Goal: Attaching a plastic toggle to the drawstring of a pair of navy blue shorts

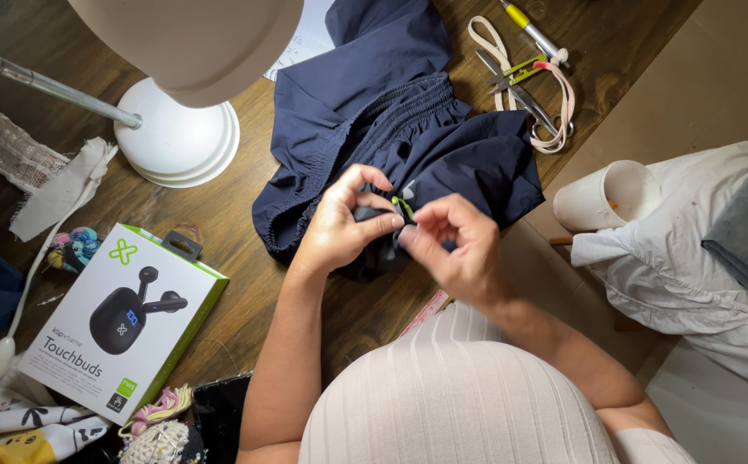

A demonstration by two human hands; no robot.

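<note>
Navy shorts (408, 129) lie bunched on the counter (245, 215) edge, left hand (340, 225) pinching a fold taut while right hand (453, 245) nips a green tag (403, 207), scissors (518, 90) near.

Lit warmly from the lamp (187, 51) at the desk's (245, 215) top left corner; shade close to the lens, blown pale and soft-edged. Bright on the white base (181, 142) and the box (121, 322). Dim toward the desk's left edge, deep shadow there. Navy cloth (408, 112) dark, folds barely readable. Hands sharp, evenly lit. Slight stretching at the frame's corners.
</note>
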